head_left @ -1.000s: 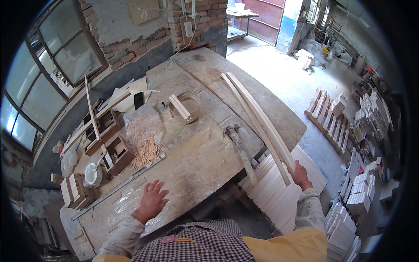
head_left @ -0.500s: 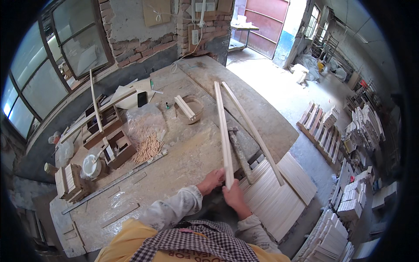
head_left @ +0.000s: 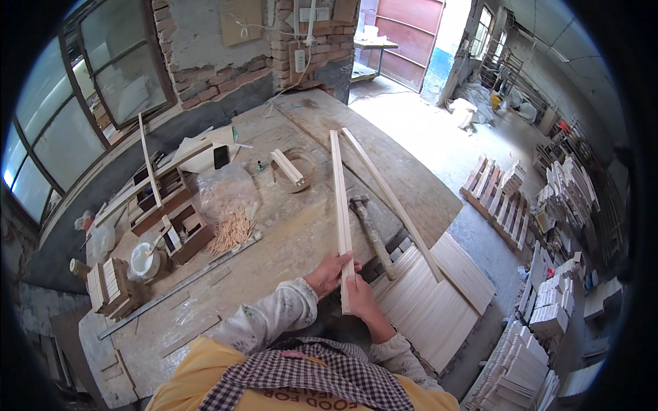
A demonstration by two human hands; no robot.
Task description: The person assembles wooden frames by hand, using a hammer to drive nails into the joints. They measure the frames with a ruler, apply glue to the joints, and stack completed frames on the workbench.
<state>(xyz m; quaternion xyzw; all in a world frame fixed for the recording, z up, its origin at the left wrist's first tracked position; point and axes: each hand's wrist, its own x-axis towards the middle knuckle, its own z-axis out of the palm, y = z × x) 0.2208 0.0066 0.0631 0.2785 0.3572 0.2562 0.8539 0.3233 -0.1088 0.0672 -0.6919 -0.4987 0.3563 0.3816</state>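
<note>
Wood appears to be the material of the long pale strip [head_left: 338, 192], which stands almost vertical in the centre of the frame, its far end over the tabletop [head_left: 291, 229]. Both hands are closed on its near part, just below the centre: the left hand [head_left: 329, 274] grips from the left side, and the right hand [head_left: 361, 299] grips a little lower, close to the near end. I judge the strip light and quite stiff, though its thin, long form may flex or swing at the far end. Its surface looks dry, so probably it is not slippery; narrow edges could chip or give splinters. A grip near the middle would balance it better, while two hands at one end give good turning control. A similar strip [head_left: 391, 203] lies slanting to its right, near the hammer [head_left: 373, 237].
</note>
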